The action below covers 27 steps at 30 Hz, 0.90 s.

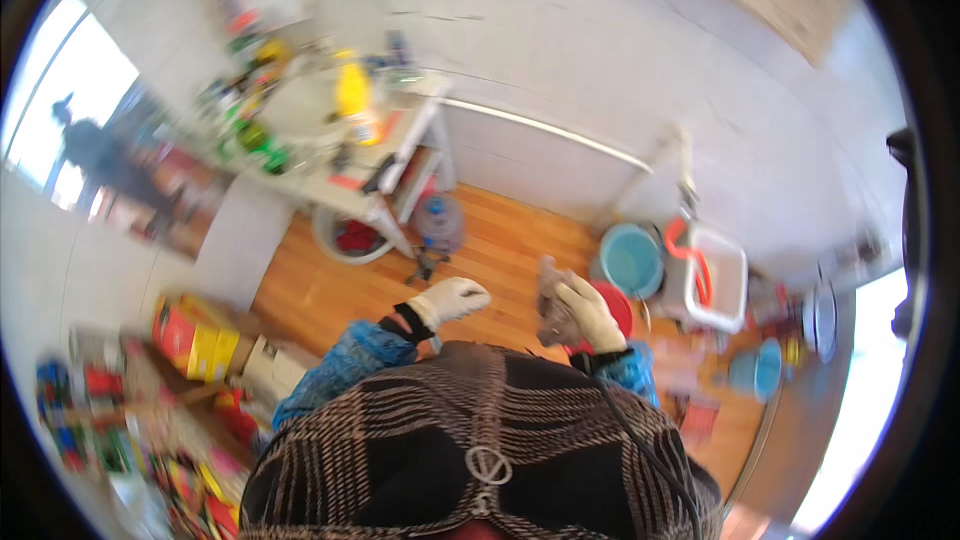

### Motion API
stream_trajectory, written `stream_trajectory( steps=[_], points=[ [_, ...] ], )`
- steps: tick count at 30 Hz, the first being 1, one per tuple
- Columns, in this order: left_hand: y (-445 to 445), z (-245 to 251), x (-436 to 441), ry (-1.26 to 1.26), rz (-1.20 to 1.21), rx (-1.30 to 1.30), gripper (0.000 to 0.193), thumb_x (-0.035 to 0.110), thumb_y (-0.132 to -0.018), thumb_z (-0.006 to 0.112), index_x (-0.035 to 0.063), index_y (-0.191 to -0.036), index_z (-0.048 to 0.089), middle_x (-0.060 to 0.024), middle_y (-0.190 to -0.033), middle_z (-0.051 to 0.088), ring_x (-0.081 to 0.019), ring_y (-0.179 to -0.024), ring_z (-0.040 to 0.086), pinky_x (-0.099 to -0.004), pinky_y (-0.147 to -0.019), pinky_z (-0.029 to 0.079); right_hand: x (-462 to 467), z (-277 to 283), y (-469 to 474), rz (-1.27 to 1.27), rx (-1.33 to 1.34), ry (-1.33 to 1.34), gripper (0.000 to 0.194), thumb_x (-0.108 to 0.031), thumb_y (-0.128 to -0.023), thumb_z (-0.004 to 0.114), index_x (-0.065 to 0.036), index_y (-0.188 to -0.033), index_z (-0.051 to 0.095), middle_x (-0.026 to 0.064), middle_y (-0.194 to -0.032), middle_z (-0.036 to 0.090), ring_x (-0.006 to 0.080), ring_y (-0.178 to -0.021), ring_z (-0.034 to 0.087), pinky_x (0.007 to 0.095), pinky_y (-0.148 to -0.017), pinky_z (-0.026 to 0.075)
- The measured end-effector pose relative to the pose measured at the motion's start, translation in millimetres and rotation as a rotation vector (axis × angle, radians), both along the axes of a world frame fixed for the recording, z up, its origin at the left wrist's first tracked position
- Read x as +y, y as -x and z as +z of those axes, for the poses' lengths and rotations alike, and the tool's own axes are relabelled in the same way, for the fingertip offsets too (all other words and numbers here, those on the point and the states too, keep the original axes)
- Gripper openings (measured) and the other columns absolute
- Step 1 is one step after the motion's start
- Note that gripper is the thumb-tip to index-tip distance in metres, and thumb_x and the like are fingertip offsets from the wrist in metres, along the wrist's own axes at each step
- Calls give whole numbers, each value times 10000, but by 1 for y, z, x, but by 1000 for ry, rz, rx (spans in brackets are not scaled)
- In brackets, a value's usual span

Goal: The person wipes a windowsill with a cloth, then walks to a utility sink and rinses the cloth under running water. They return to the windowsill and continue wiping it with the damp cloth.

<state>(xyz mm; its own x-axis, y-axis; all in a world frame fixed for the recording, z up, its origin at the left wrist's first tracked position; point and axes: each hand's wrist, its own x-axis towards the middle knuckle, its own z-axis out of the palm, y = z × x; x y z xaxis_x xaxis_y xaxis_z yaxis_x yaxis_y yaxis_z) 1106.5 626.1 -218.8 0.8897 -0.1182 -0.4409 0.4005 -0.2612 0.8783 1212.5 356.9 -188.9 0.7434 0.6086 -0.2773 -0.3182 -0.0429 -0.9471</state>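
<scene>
My right hand (pixel 591 311), in a pale glove, grips a crumpled grey-brown cloth (pixel 555 315) that hangs in front of its fingers. Partly covered by that hand is a red basin or bucket (pixel 616 306) behind it. My left hand (pixel 450 302) wears a whitish glove and is held over the wooden floor (pixel 510 240), its fingers curled. No object shows in it, but the palm side is hidden. Both forearms have blue sleeves with dark cuffs at the wrists.
Ahead on the left, a cluttered white table (pixel 307 184) carries a yellow bottle (pixel 356 97). Under it are a white basket (pixel 322 236) and a clear plastic jug (pixel 439 223). To the right stand a blue bucket (pixel 632 261) and a white bin (pixel 736 281) with an orange hose (pixel 703 277). Boxes (pixel 202 345) crowd the left.
</scene>
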Motion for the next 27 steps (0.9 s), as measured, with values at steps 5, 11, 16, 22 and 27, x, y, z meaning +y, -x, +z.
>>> stream_trajectory(
  steps=[5,11,16,22,27],
  points=[
    [-53,2,-51,61,-109,41,442,355,-914,635,-15,-1153,603,-60,-913,648,-122,-795,625,-257,-652,521,-30,-6,-6,53,-120,156,441,-260,-955,571,2,-1306,516,77,-1174,611,153,-1056,552,291,-918,449],
    [-97,-9,-112,144,-172,119,577,250,-849,716,-25,-1288,463,-162,-1208,581,-186,-964,626,-294,-695,572,-52,-20,-20,-18,307,72,424,-198,-959,573,-19,-1334,488,54,-1150,599,143,-1014,542,293,-890,449],
    [-101,-13,-147,230,-49,246,608,176,-831,724,4,-1322,408,-140,-1208,576,-195,-967,626,-311,-703,574,-81,-23,-19,-57,374,9,356,-192,-971,569,-13,-1277,533,11,-1033,614,96,-914,551,262,-806,475],
    [-110,-17,-164,204,7,227,480,133,-834,718,40,-1235,472,-85,-1129,605,-189,-934,642,-325,-719,573,-103,-28,-36,13,411,-30,375,-190,-969,567,-13,-1294,512,25,-1019,607,123,-907,551,281,-811,470],
    [-120,-28,-169,342,176,178,328,83,-853,689,9,-1116,507,-100,-1046,606,-213,-922,648,-376,-753,582,-125,-47,-64,135,152,88,474,-238,-953,574,-12,-1356,466,100,-1167,605,189,-1043,563,312,-915,455]
  ],
)
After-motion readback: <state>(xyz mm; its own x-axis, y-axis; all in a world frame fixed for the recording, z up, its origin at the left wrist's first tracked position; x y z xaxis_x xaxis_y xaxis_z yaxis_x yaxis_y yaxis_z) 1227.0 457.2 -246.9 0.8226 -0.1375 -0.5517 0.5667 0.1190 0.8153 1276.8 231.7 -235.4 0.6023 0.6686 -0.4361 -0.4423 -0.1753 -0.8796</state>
